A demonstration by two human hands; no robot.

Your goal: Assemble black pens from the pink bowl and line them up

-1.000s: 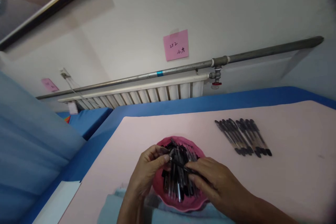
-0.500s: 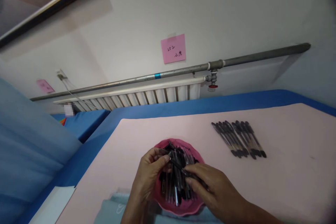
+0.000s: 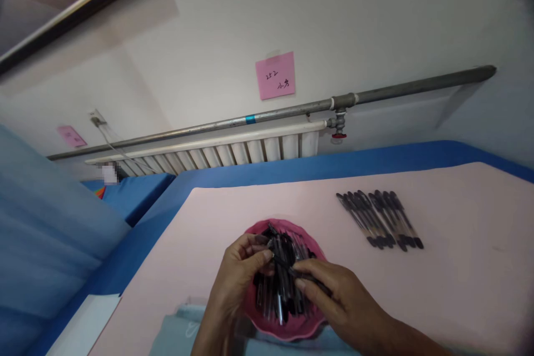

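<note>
Over a pink bowl [image 3: 283, 335] with a scalloped rim, both my hands work close together. My right hand [image 3: 340, 289] grips a dark pen [image 3: 311, 278] between thumb and fingers, its front end pointing left. At that end my left hand [image 3: 240, 267] is pinched closed; whatever small part sits between its fingertips is too dark and small to make out. Beneath them the bowl holds many loose black and clear pen parts [image 3: 283, 289]. To the right, a row of pens [image 3: 379, 219] with black ends lies side by side on the pink table cover.
The pink cover [image 3: 459, 267] lies on a blue-edged table [image 3: 317, 169]. Light blue cloth [image 3: 175, 334] lies by the bowl, and a white sheet [image 3: 85, 325] at the left edge. Behind are a radiator [image 3: 250, 150], a pipe [image 3: 396, 89] and a valve [image 3: 339, 134]; a blue curtain [image 3: 41, 233] hangs left.
Almost nothing differs. My hands stay over the bowl with the pen, with only a slight shift of the fingers and of the view.
</note>
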